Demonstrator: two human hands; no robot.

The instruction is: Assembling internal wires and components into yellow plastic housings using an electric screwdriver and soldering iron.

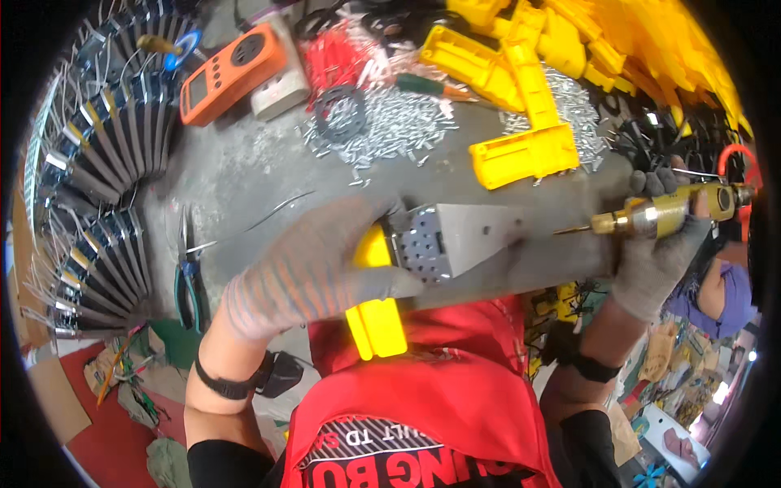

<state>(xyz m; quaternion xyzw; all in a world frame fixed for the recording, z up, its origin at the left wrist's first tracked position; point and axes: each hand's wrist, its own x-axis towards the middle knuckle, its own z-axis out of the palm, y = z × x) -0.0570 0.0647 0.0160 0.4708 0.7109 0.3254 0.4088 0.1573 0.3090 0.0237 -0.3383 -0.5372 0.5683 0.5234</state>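
My left hand (305, 260), in a striped knit glove, is closed around a pipe welder (480, 236) with a yellow plastic handle, a perforated metal guard and a tapered grey plate. The plate points right, above my lap. My right hand (655, 264), also gloved, grips an olive-yellow electric screwdriver (651, 218). Its bit points left toward the plate, apart from it. Beyond lie a pair of yellow plastic handle shells (525, 154) and a heap of small silver screws (390, 126). Pliers (188, 281) with dark green handles rest left of my left hand.
An orange multimeter (230, 73) lies at the upper left. Curved rows of metal plates with wires (122, 154) line the left side. More yellow shells (561, 41), red pieces (333, 61) and a green-handled screwdriver (427, 84) lie at the back. Black parts (651, 134) are piled at the right.
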